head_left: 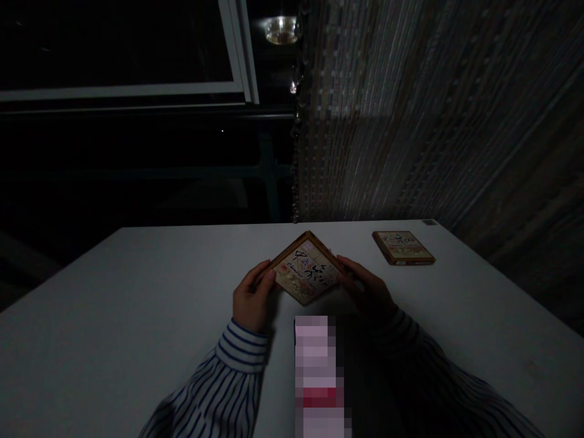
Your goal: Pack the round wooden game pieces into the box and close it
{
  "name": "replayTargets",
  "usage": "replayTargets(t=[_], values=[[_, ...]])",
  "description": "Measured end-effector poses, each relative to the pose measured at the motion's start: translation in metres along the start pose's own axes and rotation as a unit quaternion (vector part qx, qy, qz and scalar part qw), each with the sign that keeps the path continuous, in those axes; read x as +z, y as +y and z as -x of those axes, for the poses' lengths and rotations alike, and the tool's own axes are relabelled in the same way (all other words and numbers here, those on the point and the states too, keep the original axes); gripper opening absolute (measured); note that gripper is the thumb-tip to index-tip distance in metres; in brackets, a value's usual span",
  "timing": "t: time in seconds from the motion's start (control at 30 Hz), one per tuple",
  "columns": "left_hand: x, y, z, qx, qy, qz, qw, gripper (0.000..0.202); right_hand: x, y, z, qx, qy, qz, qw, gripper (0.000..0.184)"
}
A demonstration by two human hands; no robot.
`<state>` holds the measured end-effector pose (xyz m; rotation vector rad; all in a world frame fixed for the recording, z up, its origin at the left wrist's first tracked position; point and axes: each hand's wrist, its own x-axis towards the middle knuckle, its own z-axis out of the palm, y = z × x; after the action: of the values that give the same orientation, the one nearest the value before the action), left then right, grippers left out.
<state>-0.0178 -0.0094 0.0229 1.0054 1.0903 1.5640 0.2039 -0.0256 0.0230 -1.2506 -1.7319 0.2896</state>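
Observation:
Between my hands is a flat square box with brown edges, a pale printed face, dark Chinese characters and the word "Chinese" (305, 277). It is tilted toward me, one corner pointing up, above the white table. My left hand (253, 295) pinches its left corner, thumb on the printed face. At the right corner, my right hand (368, 289) grips it in the same way, partly in shadow. A second, similar flat box (405, 247) lies face up on the table to the right, apart from my hands.
The white table (137, 304) spreads out around my hands. Below the held box is a lit, pixelated rectangle (317, 365); its detail is hidden. A small dark label (429, 222) sits at the far right corner. Behind the table hang a string curtain (365, 121) and a dark window.

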Motion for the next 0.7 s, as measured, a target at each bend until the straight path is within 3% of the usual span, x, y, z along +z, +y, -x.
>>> replayTargets(t=[0.7], values=[[0.0044, -0.0001, 0.0025, -0.046, -0.003, 0.025, 0.999, 0.044, -0.0027, -0.0049, -0.0041, 0.042, 0.035, -0.06, 0.997, 0.038]])
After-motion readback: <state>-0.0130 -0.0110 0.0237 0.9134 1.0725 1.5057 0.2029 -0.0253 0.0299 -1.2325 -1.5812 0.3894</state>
